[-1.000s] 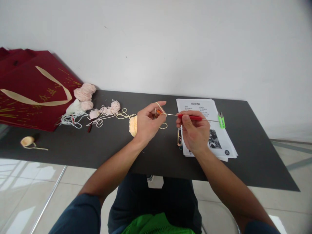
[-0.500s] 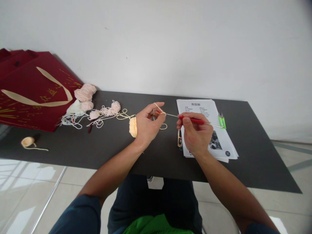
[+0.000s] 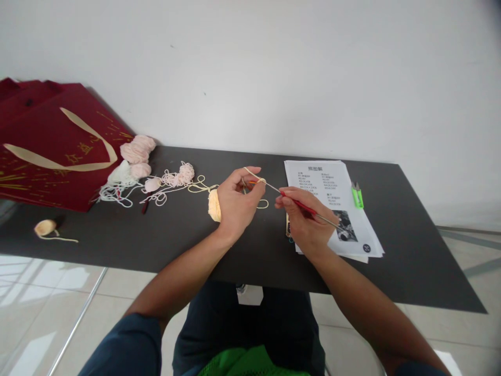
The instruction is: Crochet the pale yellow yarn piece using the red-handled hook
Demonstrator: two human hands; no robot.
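Between thumb and fingers, my left hand (image 3: 239,201) pinches a small piece of cream yarn work (image 3: 261,181), with a strand stretched over the raised index finger. An orange bit shows beside the pinch; I cannot make out what it is. My right hand (image 3: 307,216) is closed round the red grip of a crochet hook (image 3: 299,203). The hook's metal shaft reaches up and left to the yarn at my left fingertips. A pale yellow yarn ball (image 3: 214,205) lies just left of my left hand, partly hidden by it.
Printed sheets (image 3: 332,180) lie beneath my right hand, with green thread snips (image 3: 357,196) at their edge. Leftward are pink yarn balls (image 3: 136,149), loose white yarn (image 3: 117,190), a small cream crocheted piece (image 3: 45,227) and a dark red gift bag (image 3: 58,141). A wall (image 3: 250,78) stands behind the table.
My right hand has dropped slightly, tilting the crochet hook so its back end points lower, over the printed picture. My left hand stays nearly in place, still pinching the yarn work.
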